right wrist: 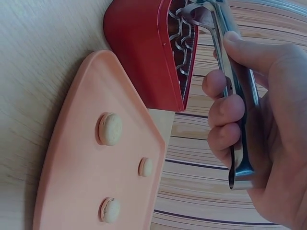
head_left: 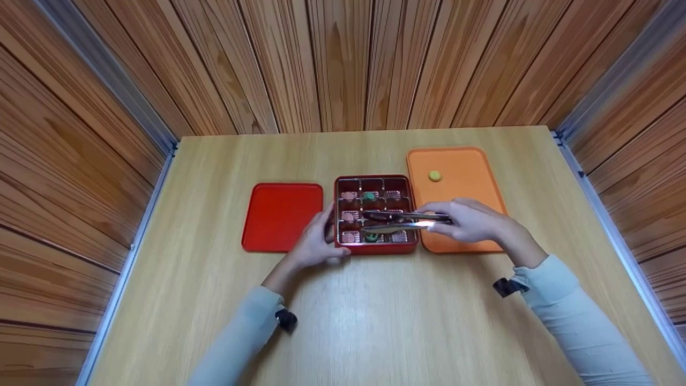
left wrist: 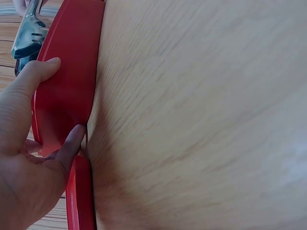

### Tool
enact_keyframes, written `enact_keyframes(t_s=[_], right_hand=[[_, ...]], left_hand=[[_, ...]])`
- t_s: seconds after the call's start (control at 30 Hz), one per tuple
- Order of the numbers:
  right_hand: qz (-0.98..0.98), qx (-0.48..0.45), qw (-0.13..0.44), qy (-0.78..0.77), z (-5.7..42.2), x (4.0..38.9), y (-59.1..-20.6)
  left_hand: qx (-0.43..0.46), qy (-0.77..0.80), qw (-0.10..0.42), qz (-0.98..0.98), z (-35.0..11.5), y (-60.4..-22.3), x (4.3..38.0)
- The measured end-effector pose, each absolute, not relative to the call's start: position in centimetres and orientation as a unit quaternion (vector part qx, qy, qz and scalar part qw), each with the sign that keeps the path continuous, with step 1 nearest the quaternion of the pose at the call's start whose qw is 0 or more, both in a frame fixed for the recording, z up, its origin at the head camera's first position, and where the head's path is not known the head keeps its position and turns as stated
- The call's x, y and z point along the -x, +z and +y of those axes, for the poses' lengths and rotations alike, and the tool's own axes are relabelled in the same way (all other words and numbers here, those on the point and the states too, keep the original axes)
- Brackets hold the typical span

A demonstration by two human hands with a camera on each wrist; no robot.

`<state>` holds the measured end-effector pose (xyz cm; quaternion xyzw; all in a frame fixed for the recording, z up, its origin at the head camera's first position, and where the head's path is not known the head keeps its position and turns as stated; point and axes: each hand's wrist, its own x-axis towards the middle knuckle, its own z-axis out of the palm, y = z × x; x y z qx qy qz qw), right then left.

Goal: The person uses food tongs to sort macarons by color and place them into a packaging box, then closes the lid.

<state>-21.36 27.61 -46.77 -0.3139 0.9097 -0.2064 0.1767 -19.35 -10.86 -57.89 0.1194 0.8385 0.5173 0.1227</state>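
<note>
My left hand [head_left: 315, 242] grips the left front corner of a red box [head_left: 383, 249], its thumb pressed on the front wall in the left wrist view. Clear dividers split the box into several compartments. Pink macarons [head_left: 349, 196] sit down the left column, and a green macaron [head_left: 370, 196] is in the back middle compartment. Another green one is partly covered in the front middle. Over the box, my right hand [head_left: 465, 220] holds metal tongs [right wrist: 244, 120], their arms apart in the head view. Whether the tips touch a macaron cannot be made out.
Beside the box on the right lies an orange tray [head_left: 455, 161] with a yellow macaron [head_left: 434, 176]. Three macarons [right wrist: 111, 129] show on it in the right wrist view. A flat red lid [head_left: 282, 217] lies left of the box. Wooden walls enclose the table.
</note>
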Motion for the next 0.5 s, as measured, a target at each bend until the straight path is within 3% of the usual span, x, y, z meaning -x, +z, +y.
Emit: enact_keyframes(t_s=[0.5], right_hand=[[0.938, 0.249, 0.089, -0.226, 29.3, 22.7, -47.4]], left_hand=[[-0.111, 0.525, 0.136, 0.833, -10.8, -57.8, 19.3]])
